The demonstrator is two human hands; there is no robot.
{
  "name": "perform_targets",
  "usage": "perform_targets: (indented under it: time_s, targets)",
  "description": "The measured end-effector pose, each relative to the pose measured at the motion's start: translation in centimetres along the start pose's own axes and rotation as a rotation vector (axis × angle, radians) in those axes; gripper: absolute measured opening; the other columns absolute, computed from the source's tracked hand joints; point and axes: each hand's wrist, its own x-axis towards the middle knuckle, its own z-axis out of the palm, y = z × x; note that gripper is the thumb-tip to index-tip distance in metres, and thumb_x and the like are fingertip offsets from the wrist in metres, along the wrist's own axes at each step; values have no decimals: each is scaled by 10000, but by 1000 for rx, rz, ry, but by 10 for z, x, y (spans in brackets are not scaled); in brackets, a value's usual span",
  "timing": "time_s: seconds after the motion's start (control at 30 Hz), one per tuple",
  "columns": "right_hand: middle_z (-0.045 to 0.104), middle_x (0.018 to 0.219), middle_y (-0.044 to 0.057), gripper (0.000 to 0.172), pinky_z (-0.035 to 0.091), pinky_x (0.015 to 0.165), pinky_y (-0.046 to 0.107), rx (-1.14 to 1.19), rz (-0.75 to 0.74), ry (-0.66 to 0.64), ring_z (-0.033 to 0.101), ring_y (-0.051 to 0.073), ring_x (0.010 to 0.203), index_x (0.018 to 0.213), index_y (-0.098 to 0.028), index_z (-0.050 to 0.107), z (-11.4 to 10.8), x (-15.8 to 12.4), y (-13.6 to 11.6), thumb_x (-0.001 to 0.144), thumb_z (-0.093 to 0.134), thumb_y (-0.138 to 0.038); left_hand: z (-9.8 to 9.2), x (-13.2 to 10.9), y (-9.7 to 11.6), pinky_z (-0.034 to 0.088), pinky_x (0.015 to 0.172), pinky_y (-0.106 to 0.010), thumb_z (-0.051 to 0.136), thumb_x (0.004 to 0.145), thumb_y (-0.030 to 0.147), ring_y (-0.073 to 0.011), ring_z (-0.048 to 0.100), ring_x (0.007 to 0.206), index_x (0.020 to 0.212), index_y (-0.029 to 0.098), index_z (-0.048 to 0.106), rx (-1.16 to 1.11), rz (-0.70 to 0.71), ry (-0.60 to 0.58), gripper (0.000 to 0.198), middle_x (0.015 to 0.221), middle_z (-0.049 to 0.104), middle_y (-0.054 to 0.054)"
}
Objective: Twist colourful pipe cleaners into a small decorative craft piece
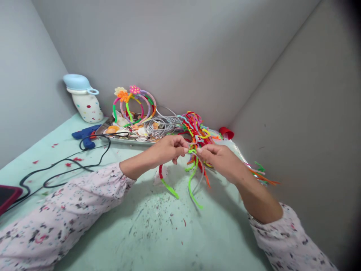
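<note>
Both my hands meet at the middle of the table, fingers pinched. My left hand (171,147) is closed on a headband, whose red and lime-green fuzzy-wrapped end (169,188) hangs below it. Close beside it, my right hand (218,157) pinches at a lime-green pipe cleaner (194,190) that is coiled around the band between my fingertips, its tail hanging down. A bare grey end of the band (202,175) shows under my right hand. Fingers hide part of the band. Just behind lies a heap of multicoloured pipe cleaners (197,128).
A metal tray (132,141) holds wrapped flower headbands (134,101), grey wire bands (162,126) and scraps. To its left are a blue glue gun (86,132) with a black cord (98,162) and a white bottle (87,107). A red-edged phone (9,197) lies far left. Grey walls enclose the table.
</note>
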Motion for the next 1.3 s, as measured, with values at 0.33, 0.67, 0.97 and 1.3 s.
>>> perform_targets:
  time_s: [0.33,0.67,0.97,1.3]
  targets:
    - [671,746,42,266,468,601,254,572,233,-255,596,108,636,764,-144,684,9,3,4,782,652,-408,2,-4,4,402,454,-182,562,809,166,-52,448,470,771,146,541,-22,-56,-19,47,610,499,34]
    - [621,672,2,210,410,544,237,516,146,-167,543,91,597,713,-153,662,15,2,1,746,678,-360,1,-5,0,348,444,-194,556,765,158,-58,394,490,754,119,601,-159,-141,-98,61,616,478,18]
    - [648,686,12,185,444,554,244,457,123,-153,556,100,604,707,-173,669,16,1,6,758,667,-351,2,-5,-4,265,412,-185,578,735,149,-37,353,456,738,119,624,-241,-192,-93,55,592,467,24]
    - [640,676,4,180,427,540,240,412,94,-169,538,92,567,731,-176,678,16,3,6,770,652,-350,3,-3,-9,221,381,-179,577,758,123,-35,317,412,785,154,616,-276,-173,-91,57,543,438,37]
